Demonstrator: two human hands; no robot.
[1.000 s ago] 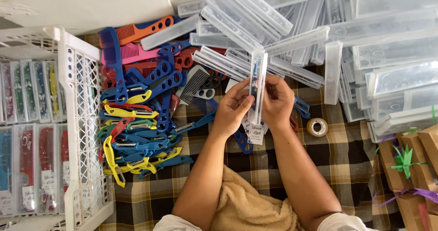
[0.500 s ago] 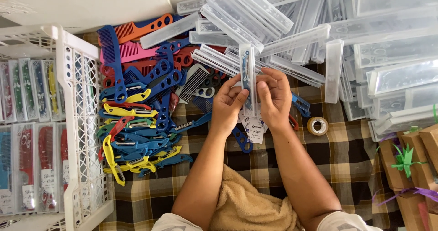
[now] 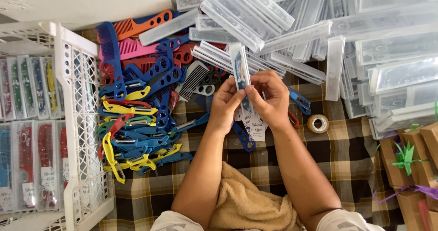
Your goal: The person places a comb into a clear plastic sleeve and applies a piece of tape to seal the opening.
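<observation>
My left hand [image 3: 224, 104] and my right hand [image 3: 271, 98] together hold a long clear plastic case [image 3: 240, 71] upright, edge-on, with something blue inside it. Fingertips of both hands pinch its lower part. A white paper card [image 3: 253, 123] shows just below the hands. To the left lies a pile of coloured combs and peelers [image 3: 137, 117] in blue, yellow, red and pink. Behind the hands is a heap of empty clear cases [image 3: 255, 16].
A white plastic crate [image 3: 82, 121] at the left holds rows of packed cases. A small roll of tape [image 3: 318, 123] lies right of my right hand. Brown boxes with green and purple ribbons [image 3: 410, 162] stand at the right. A tan towel [image 3: 246, 203] covers my lap on checked cloth.
The case has stayed upright between my hands; my fingers have slid down and closed nearer its lower end. Nothing else has moved.
</observation>
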